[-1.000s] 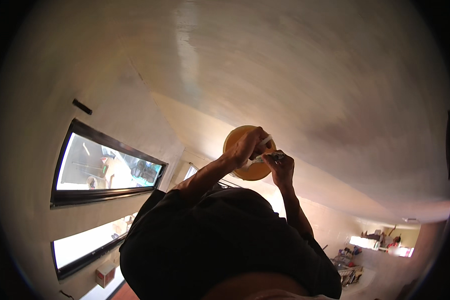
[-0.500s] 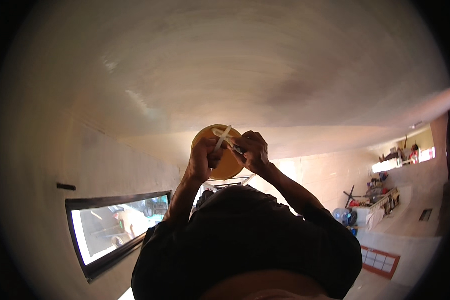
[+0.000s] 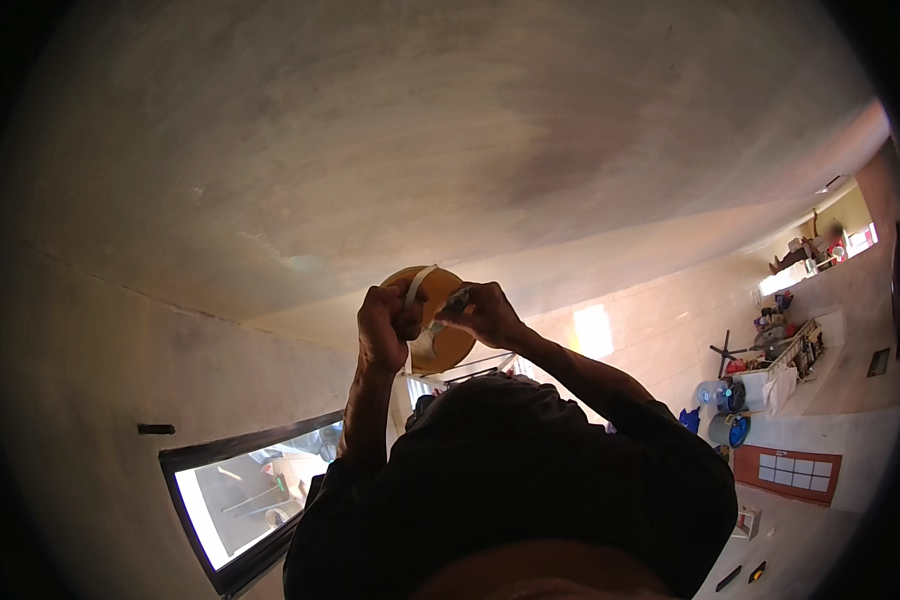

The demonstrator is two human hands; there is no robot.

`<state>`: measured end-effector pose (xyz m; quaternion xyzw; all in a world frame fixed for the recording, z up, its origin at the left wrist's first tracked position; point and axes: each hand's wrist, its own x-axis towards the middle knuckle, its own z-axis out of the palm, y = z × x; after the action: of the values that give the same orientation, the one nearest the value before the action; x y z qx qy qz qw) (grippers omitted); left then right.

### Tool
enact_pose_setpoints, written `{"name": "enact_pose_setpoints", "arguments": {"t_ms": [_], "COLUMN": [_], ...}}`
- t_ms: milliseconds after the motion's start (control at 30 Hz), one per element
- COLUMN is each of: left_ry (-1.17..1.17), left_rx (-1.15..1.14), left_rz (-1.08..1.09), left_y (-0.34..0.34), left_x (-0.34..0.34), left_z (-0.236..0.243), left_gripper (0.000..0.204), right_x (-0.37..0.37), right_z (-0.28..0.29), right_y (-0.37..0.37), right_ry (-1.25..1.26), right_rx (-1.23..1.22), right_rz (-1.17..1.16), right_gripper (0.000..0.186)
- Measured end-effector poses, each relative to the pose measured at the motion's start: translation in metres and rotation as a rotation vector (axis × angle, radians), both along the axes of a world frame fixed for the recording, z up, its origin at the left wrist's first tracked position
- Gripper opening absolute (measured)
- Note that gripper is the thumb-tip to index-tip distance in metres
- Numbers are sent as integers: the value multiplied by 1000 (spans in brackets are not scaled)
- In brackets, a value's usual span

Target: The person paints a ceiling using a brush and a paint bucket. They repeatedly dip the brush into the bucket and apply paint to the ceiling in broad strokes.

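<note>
Window, far left: dark-framed window [image 3: 260, 505], set in the wall, well apart from the work.
Left hand: the left hand [image 3: 382, 325] is a fist at the vessel's left edge, seemingly gripping the white strip [image 3: 420, 284], which runs up toward the rim. Handle or loose piece: cannot tell.
Yellow vessel: round yellow vessel [image 3: 453, 350], likely a bucket or tub, between and behind the hands. What bears its weight is hidden.
Pale piece: whitish piece [image 3: 425, 343] across the vessel's lower left; kind unclear.
Right hand: the right hand [image 3: 482, 312] has its fingers bent in, apparently pinching a small grey item [image 3: 457, 299] over the vessel.
Risk, vessel: if it hangs from that fist, a loosened grip or sideways knock could tip it.
Risk, grey item: a fingertip pinch could slip and drop it into the vessel.
Far right: reddish-brown door [image 3: 820, 485], well clear of both.
</note>
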<state>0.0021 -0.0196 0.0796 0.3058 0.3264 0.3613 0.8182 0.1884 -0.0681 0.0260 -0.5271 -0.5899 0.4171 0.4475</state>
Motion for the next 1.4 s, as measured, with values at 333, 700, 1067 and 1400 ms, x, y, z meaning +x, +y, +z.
{"name": "enact_pose_setpoints", "arguments": {"t_ms": [333, 700, 1067, 1400], "left_ry": [-57, -24, -11, -9], "left_rx": [-62, 0, 23, -19], "left_rz": [-74, -64, -52, -75], "left_y": [-3, 6, 4, -2], "left_x": [-7, -7, -2, -10], "left_z": [0, 7, 11, 5], "left_gripper": [45, 45, 41, 44], "right_x": [11, 5, 5, 12], "right_z": [16, 20, 22, 25], "right_y": [8, 5, 2, 11], "right_ry": [-517, -318, -85, -547], "right_rx": [722, 396, 224, 746], "right_rz": [-101, -69, -1, -71], "right_gripper": [28, 22, 19, 28]}}
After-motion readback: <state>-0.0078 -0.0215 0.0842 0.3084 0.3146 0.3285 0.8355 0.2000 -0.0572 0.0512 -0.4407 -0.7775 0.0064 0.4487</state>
